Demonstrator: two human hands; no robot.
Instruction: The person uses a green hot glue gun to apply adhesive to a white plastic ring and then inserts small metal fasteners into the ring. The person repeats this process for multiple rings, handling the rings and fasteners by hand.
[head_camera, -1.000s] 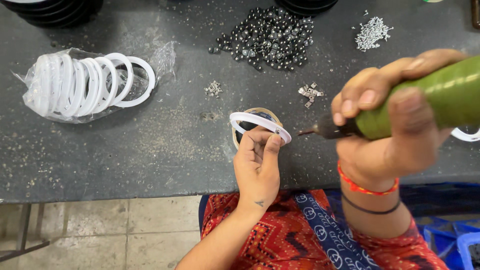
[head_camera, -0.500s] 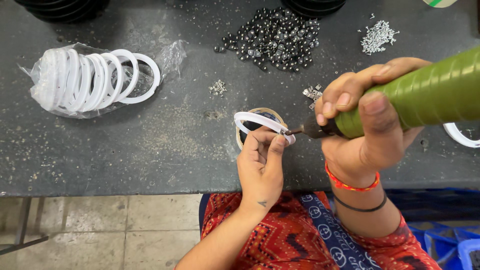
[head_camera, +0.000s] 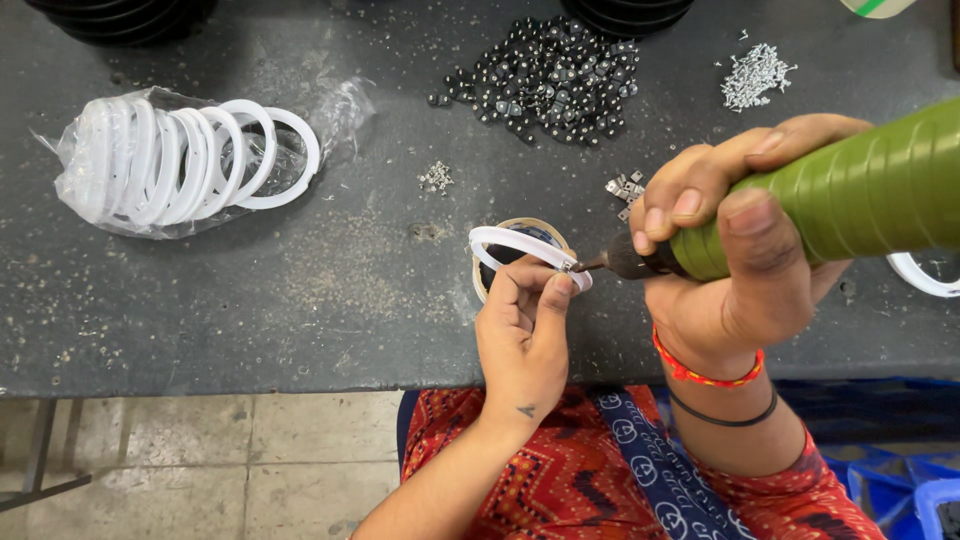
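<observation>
The left hand (head_camera: 522, 335) pinches a white ring (head_camera: 527, 247) over a tape roll (head_camera: 520, 228) on the bench (head_camera: 330, 290), while the right hand (head_camera: 745, 250) is clamped around a green driver (head_camera: 860, 195) whose tip meets the ring's rim. Best to keep the ring steady, the tip square on the fastener, and the fingers (head_camera: 556, 300) clear of the bit
</observation>
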